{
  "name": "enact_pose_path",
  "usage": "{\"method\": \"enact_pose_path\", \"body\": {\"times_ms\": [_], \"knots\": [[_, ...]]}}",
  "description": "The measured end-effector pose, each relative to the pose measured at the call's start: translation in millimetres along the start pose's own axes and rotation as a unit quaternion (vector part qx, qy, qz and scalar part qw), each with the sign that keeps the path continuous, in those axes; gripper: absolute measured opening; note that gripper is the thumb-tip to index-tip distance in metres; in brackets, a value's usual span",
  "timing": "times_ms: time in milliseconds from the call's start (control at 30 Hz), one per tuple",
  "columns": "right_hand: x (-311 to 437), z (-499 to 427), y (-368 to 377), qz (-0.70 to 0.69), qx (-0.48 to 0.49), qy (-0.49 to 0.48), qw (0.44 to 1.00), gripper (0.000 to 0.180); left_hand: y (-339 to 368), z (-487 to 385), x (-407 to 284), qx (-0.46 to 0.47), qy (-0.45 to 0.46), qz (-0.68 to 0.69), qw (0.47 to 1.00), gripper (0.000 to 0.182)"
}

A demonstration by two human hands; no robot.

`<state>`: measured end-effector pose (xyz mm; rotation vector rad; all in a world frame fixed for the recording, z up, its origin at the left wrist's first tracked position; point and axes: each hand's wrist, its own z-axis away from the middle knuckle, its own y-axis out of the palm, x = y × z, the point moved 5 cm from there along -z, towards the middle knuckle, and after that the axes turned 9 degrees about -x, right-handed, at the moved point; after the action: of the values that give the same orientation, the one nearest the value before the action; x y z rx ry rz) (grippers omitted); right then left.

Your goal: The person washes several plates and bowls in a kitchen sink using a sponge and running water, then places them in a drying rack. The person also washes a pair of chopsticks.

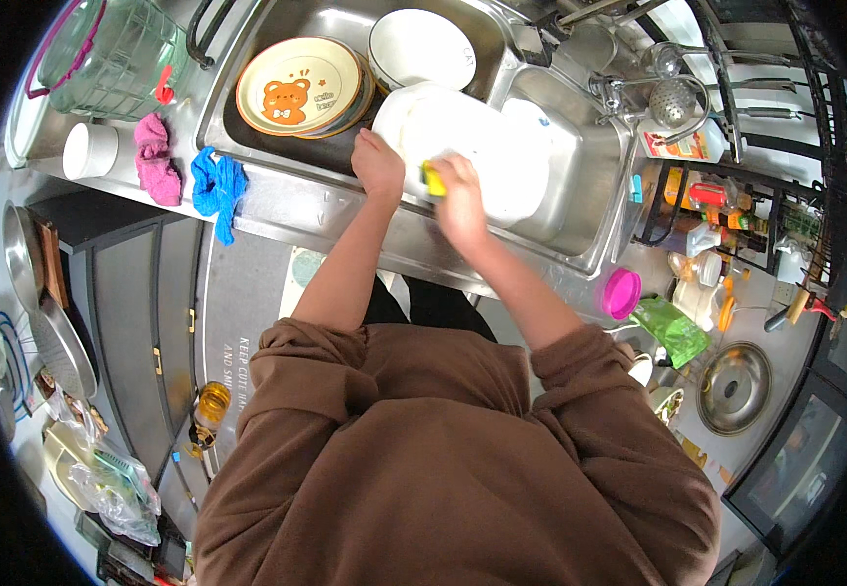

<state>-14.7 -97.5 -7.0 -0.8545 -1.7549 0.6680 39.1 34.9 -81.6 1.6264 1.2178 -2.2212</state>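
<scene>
Over the divider of a double steel sink (306,162), my left hand (379,165) grips the near left edge of a white dish (441,121). My right hand (458,194) holds a yellow sponge (434,179) against the dish's near side. The dish's exact shape is hard to tell, as it overlaps other white dishware (522,172) in the right basin. In the left basin sit stacked plates, the top one cream with an orange bear (299,88), and a white bowl (422,47) beyond them.
A blue cloth (217,187), a pink cloth (156,157) and a white cup (91,150) lie left of the sink, near a green-tinted glass container (112,66). The faucet (617,95) rises at the right basin's far side. A pink lid (621,293) and green packet (671,329) lie right.
</scene>
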Motion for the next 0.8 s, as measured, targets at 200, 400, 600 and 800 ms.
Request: {"method": "enact_pose_path", "body": {"times_ms": [200,400,600,800], "knots": [[-9,7,-9,0.033,0.023,-0.005,0.999,0.044,-3,0,1,-0.001,-0.023,0.014,1.0,0.042],[-25,20,-42,0.054,0.02,0.017,0.998,0.045,-1,2,-1,0.011,-0.016,0.003,1.0,0.042],[6,-2,13,0.011,0.041,-0.008,0.999,0.047,-1,0,0,0.017,-0.018,-0.012,1.0,0.042],[-29,21,-48,0.076,0.047,-0.001,0.996,0.049,1,1,1,0.02,-0.03,-0.006,0.999,0.042]]}}
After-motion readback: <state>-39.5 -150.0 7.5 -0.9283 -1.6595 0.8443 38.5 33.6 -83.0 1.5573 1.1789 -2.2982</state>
